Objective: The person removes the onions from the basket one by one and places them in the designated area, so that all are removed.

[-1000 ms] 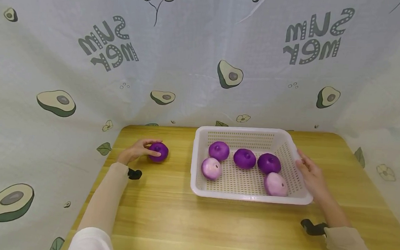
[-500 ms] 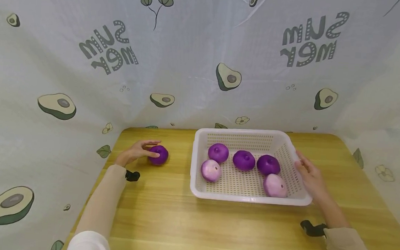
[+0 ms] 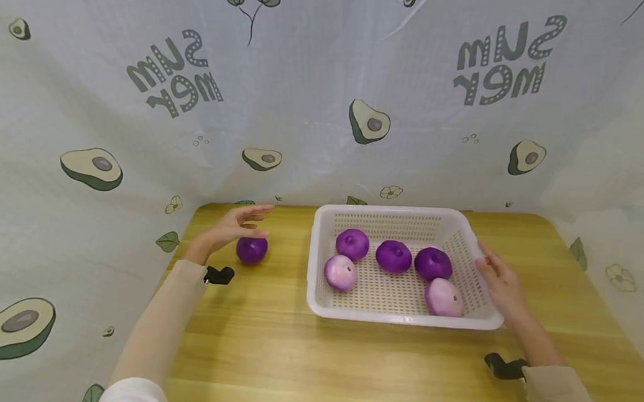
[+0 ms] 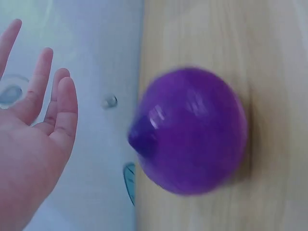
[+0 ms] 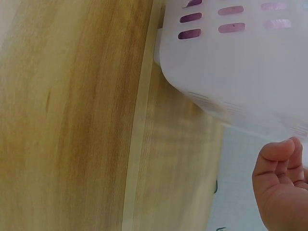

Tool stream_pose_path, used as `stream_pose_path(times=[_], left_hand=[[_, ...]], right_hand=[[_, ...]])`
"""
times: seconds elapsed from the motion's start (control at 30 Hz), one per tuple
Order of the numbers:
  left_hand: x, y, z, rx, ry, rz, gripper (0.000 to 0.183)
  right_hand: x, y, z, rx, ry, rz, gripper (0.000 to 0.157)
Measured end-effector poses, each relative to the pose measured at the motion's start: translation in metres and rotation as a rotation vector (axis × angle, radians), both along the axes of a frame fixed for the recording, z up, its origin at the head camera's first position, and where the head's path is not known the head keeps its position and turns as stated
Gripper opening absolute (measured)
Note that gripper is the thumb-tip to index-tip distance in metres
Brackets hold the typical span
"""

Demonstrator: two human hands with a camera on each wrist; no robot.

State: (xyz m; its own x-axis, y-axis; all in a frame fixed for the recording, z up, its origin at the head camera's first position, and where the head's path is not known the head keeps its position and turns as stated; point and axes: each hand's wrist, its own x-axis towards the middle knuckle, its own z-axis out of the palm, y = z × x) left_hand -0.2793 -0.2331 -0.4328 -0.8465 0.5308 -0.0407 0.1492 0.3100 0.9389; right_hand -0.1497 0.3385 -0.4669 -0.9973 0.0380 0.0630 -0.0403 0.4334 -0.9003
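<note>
A purple onion [image 3: 252, 250] sits on the table at the left; in the left wrist view the onion [image 4: 192, 131] shows a pointed darker tip. My left hand [image 3: 236, 226] is raised just above and behind it, fingers spread. That hand [image 4: 36, 125] is apart from the onion in the wrist view. My right hand [image 3: 500, 281] grips the right rim of a white plastic basket [image 3: 403, 317], thumb on the rim; the same hand [image 5: 284, 187] shows curled fingers beside the basket wall [image 5: 240, 77]. Inside the basket are several onions, some dark purple [image 3: 393, 256], others pale pinkish [image 3: 444, 297].
The wooden table [image 3: 266, 359] ends at a white curtain [image 3: 306, 100] printed with avocados behind and at both sides. The basket stands right of the middle, near the back edge. Black wrist camera mounts [image 3: 503, 366] jut from both sleeves.
My left hand has let go of the onion and lifted upward, its fingers opening. The onion has turned slightly where it sits. The right hand keeps its place on the basket.
</note>
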Motion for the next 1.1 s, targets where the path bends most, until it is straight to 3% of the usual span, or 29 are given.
stream_pose_path(times=[0.33,0.6,0.73,0.87,1.1], left_hand=[[0.001,0.039,0.029,0.027,0.026,-0.155,0.067],[0.002,0.074,0.047,0.037,-0.002,-0.31,0.067],[0.006,0.092,0.053,0.002,-0.03,-0.354,0.065],[0.008,0.107,0.055,-0.046,-0.035,-0.4,0.063],[0.009,0.138,0.05,-0.049,-0.055,-0.569,0.061]], right_hand=[[0.001,-0.002,0.003,0.005,-0.009,-0.006,0.06],[0.001,0.001,0.002,-0.031,-0.018,0.01,0.06],[0.001,0.001,0.003,-0.034,-0.016,0.013,0.06],[0.002,0.0,0.004,-0.019,-0.017,0.003,0.061],[0.0,0.001,0.0,-0.012,-0.032,0.0,0.061]])
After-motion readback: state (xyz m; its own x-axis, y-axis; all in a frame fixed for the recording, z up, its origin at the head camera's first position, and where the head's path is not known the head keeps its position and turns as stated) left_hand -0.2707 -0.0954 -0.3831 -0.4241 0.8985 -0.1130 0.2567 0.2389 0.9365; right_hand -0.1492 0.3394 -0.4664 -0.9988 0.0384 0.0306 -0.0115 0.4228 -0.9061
